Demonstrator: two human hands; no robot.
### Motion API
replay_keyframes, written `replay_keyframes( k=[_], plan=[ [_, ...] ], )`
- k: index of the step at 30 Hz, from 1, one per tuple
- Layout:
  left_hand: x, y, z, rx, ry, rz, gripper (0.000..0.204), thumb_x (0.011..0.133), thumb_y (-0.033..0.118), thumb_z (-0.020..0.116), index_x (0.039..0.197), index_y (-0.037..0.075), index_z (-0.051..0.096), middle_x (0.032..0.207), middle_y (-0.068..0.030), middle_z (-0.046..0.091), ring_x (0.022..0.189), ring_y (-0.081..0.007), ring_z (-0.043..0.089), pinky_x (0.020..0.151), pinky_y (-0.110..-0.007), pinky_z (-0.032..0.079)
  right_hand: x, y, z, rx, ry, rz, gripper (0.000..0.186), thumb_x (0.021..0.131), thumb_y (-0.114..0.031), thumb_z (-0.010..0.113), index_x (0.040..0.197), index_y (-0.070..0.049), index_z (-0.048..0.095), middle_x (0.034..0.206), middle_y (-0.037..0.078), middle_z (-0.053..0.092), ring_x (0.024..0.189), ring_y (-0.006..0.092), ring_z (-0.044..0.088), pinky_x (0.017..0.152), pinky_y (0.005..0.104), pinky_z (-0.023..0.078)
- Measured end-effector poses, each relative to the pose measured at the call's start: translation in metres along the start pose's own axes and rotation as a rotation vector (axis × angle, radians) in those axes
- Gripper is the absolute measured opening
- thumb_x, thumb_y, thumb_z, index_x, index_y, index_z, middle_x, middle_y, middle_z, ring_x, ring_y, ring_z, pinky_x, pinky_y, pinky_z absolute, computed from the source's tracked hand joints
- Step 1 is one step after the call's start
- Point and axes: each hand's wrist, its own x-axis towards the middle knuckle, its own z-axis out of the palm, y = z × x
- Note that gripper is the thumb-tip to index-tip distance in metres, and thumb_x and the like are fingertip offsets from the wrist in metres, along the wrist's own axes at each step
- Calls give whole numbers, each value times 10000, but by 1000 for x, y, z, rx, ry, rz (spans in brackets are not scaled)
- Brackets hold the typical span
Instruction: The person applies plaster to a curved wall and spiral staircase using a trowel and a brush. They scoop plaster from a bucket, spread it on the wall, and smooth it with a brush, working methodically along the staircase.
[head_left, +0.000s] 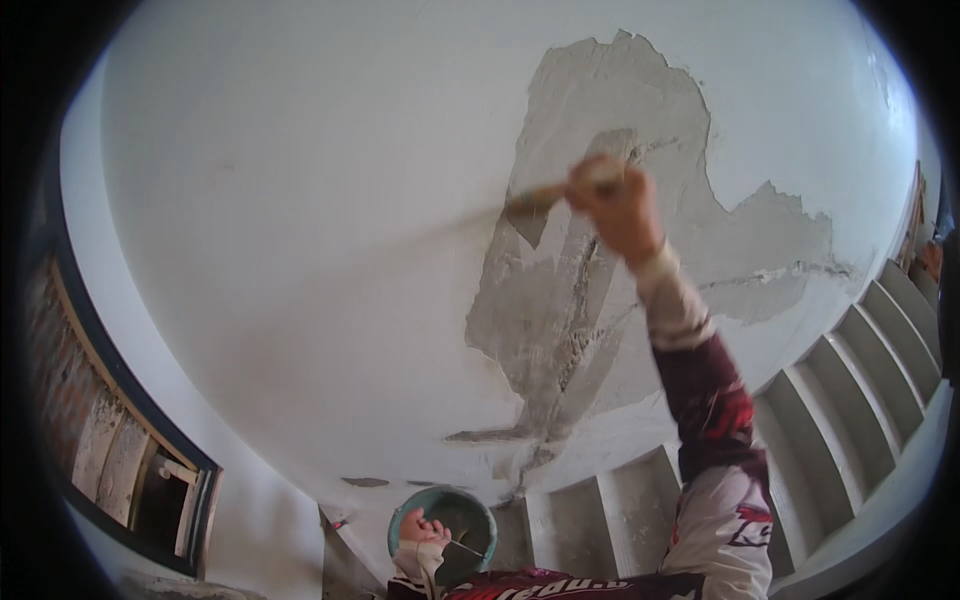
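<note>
My right hand is raised to the wall, its fingers wrapped round a paintbrush with a pale handle. The brush points left, its dark bristles at the left edge of a bare grey patch, where the white coat is gone. A cracked, rough strip runs down through this patch. Low in front of me, my left hand is closed on the thin wire handle of a green bucket. What lies in the bucket is hard to make out.
Concrete stairs rise along the wall's foot to the right. At the lower left is a dark-framed opening with brickwork beyond it. A small red-tipped object lies left of the bucket. White wall spreads left of the patch.
</note>
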Motion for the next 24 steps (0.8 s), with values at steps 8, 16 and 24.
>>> replay_keyframes(
  k=[8,16,24],
  plan=[
    [19,16,-48,-85,157,57,316,782,272,653,689,192,362,724,25,383,762,-167,425,820,-437,353,142,-88,-39,-121,312,-220,172,825,-108,706,943,1,646,839,48,633,749,151,596,666,275,509],
    [5,33,-70,-144,281,141,345,739,276,640,611,187,331,557,26,304,545,-180,372,634,-404,339,-45,47,41,-607,123,-647,157,773,-56,724,917,-31,668,869,86,666,794,241,654,657,352,557],
    [20,41,-87,-136,335,92,339,725,307,667,627,215,356,559,32,317,575,-172,413,681,-420,365,-164,4,45,-238,-352,-148,152,787,-126,724,907,-59,660,848,106,627,805,269,644,656,367,540]
  ],
)
